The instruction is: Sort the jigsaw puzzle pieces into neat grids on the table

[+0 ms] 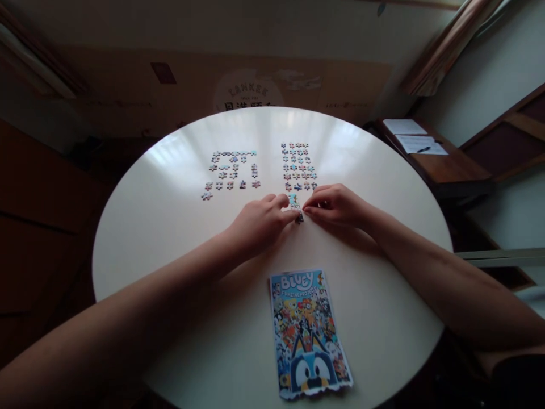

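Note:
A short strip of joined jigsaw puzzle pieces (293, 200) lies on the white table, between my two hands. My left hand (264, 220) is at its left side, thumb and index finger closed around the strip and covering part of it. From the right comes my right hand (336, 203), its thumb and fingertips pinched together right at the strip's edge. Whether a piece sits in that pinch is too small to tell. Just beyond the hands, loose puzzle pieces (298, 167) stand in tidy rows.
More puzzle pieces (234, 159) are spread in rows at the left. A colourful Bluey picture sheet (304, 335) with a torn lower edge lies near me on the oval white table (170, 238). On a brown side table (451, 166) at right are papers (419, 144) and a pen (424, 149).

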A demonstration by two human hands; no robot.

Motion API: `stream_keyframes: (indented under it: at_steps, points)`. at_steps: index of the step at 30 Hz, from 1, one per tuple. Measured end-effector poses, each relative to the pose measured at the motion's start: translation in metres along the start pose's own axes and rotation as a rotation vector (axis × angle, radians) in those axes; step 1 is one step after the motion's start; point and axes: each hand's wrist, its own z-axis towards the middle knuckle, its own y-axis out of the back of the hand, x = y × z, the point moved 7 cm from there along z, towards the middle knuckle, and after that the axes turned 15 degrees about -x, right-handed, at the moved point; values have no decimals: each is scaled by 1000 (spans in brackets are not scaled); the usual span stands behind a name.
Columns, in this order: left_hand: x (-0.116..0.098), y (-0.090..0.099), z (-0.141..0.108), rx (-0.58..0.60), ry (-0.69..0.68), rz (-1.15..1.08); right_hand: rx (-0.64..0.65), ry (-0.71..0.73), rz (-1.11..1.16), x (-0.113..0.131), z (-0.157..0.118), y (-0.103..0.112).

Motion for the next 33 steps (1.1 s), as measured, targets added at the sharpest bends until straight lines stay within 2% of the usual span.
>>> stream_keyframes:
  at_steps: [19, 33]
  points:
    - [6, 3, -3, -66, 20, -48, -82, -24, 2, -3, 1, 5]
    - [7, 6, -9, -30, -28, -69, -131, 45, 64, 11, 1, 2]
